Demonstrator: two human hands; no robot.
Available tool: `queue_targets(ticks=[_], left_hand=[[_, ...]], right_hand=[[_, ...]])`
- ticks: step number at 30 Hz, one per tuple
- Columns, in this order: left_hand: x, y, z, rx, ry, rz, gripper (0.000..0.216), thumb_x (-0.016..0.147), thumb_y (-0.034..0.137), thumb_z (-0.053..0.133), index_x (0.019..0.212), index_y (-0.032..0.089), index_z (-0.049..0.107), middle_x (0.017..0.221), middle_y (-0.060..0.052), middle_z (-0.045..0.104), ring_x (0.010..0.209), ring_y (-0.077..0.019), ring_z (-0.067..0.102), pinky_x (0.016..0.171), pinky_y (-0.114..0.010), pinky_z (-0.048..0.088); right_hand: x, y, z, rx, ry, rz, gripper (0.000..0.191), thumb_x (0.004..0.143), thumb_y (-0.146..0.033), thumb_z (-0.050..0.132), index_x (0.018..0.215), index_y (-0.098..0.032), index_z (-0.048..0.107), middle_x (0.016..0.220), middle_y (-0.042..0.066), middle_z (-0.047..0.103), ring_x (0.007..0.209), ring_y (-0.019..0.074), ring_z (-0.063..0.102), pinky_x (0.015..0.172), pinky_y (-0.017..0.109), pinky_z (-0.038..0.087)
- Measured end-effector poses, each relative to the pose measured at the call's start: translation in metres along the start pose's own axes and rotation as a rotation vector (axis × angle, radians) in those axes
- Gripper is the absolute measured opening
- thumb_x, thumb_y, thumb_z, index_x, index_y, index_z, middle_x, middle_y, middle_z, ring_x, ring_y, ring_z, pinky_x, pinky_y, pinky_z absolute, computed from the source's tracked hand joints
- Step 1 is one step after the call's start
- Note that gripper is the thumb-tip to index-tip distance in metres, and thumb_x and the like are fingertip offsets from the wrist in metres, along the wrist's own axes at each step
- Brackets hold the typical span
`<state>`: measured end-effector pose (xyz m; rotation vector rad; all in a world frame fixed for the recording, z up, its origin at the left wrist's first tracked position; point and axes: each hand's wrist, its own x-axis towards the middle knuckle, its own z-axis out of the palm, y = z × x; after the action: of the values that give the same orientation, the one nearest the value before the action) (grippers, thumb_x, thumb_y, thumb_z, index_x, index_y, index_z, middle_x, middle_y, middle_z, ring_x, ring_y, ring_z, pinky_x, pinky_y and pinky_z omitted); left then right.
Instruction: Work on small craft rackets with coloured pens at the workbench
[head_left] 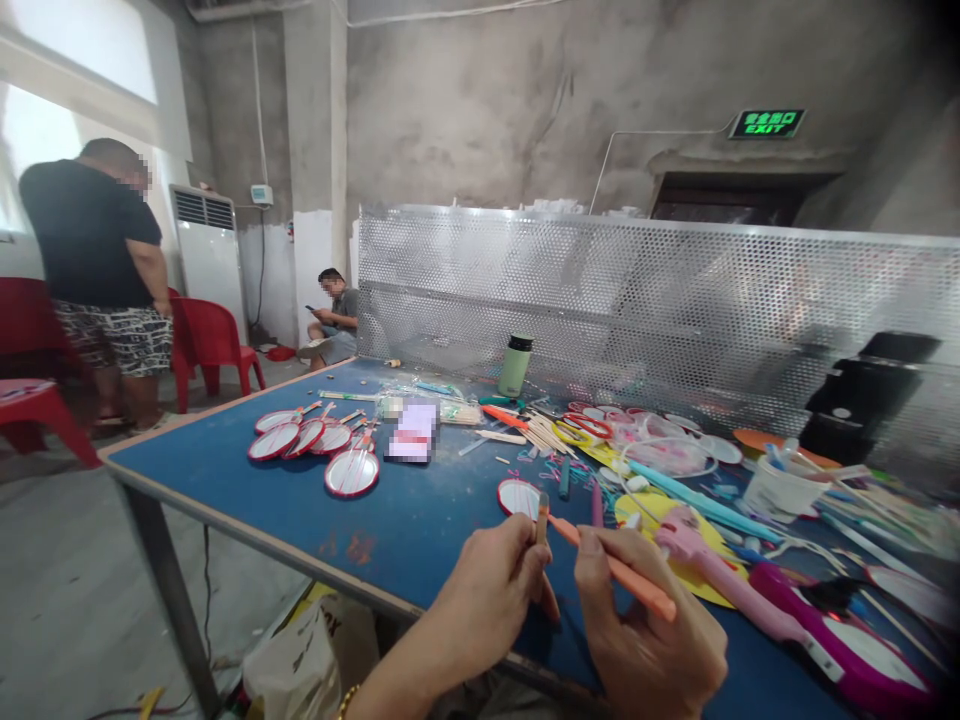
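orange tool [643, 588] — smooth matt plastic | perforated panel [465, 260] — shiny metal

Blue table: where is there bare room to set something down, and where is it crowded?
The table has free patches left of the piled discs; between them and the near edge; and between the phone and the left hand. It is crowded to the right, around the sticks, cup and pink tool.

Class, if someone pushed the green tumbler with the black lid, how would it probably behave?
The green tumbler would probably tip if pushed near its black lid, being tall and narrow. Knocked over, it might roll, since its sides look rounded.
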<state>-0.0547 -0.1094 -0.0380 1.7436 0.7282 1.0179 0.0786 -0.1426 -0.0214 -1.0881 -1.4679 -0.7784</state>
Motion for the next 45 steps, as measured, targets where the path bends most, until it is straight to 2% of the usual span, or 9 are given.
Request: queue_targets(ticks=[18, 24, 29, 35, 40, 45], left_hand=[[-0.0008, 0.0019, -0.0009, 0.001, -0.002, -0.007, 0.025, 0.099, 0.037, 0.041, 0.087, 0.019, 0.055, 0.066, 0.000, 0.065, 0.056, -0.0108, 0.050, 0.063, -0.021, 0.039], [-0.0011, 0.0030, -0.0013, 0.007, -0.011, -0.011, 0.025, 0.099, 0.037, 0.041, 0.086, 0.019, 0.053, 0.066, 0.000, 0.064, 0.056, -0.0109, 0.049, 0.062, -0.021, 0.038], [-0.0007, 0.0028, -0.0013, 0.005, -0.009, -0.001, 0.024, 0.099, 0.036, 0.041, 0.087, 0.020, 0.053, 0.066, 0.000, 0.064, 0.056, -0.0107, 0.048, 0.062, -0.022, 0.038], [-0.0007, 0.0026, -0.0012, 0.014, 0.012, 0.013, 0.025, 0.099, 0.035, 0.042, 0.081, 0.019, 0.052, 0.066, 0.001, 0.062, 0.057, -0.0106, 0.051, 0.061, -0.021, 0.038], [-0.0005, 0.0018, -0.0007, 0.013, -0.007, -0.007, 0.023, 0.099, 0.034, 0.041, 0.087, 0.019, 0.054, 0.065, 0.001, 0.063, 0.055, -0.0103, 0.048, 0.061, -0.022, 0.038], [-0.0006, 0.0007, -0.0006, 0.011, 0.018, 0.028, 0.025, 0.099, 0.034, 0.043, 0.081, 0.019, 0.052, 0.067, 0.001, 0.063, 0.061, -0.0112, 0.055, 0.063, -0.021, 0.039]], right_hand=[[-0.0003, -0.0007, -0.0009, 0.026, 0.030, 0.001, 0.018, 0.093, -0.022, 0.058, 0.077, -0.022, 0.064, 0.063, -0.004, 0.068, 0.048, 0.0084, 0.062, 0.053, 0.018, 0.048], [-0.0021, 0.0009, -0.0006, -0.002, -0.017, 0.007, 0.019, 0.094, -0.026, 0.056, 0.078, -0.022, 0.065, 0.065, -0.003, 0.070, 0.053, 0.0101, 0.065, 0.053, 0.019, 0.049], [-0.0036, 0.0023, 0.0007, -0.018, 0.018, 0.009, 0.018, 0.093, -0.025, 0.057, 0.078, -0.022, 0.065, 0.065, -0.003, 0.070, 0.051, 0.0096, 0.064, 0.054, 0.019, 0.049], [-0.0003, 0.0009, 0.0006, 0.035, -0.038, -0.011, 0.019, 0.094, -0.024, 0.055, 0.078, -0.021, 0.065, 0.064, -0.004, 0.068, 0.053, 0.0089, 0.064, 0.054, 0.018, 0.048], [-0.0015, 0.0007, -0.0003, 0.001, 0.016, 0.003, 0.018, 0.093, -0.023, 0.057, 0.077, -0.022, 0.065, 0.064, -0.004, 0.069, 0.050, 0.0090, 0.063, 0.053, 0.018, 0.048], [-0.0008, 0.0003, 0.0006, 0.027, -0.028, -0.020, 0.018, 0.094, -0.024, 0.056, 0.078, -0.022, 0.065, 0.064, -0.004, 0.069, 0.053, 0.0096, 0.065, 0.054, 0.019, 0.048]])
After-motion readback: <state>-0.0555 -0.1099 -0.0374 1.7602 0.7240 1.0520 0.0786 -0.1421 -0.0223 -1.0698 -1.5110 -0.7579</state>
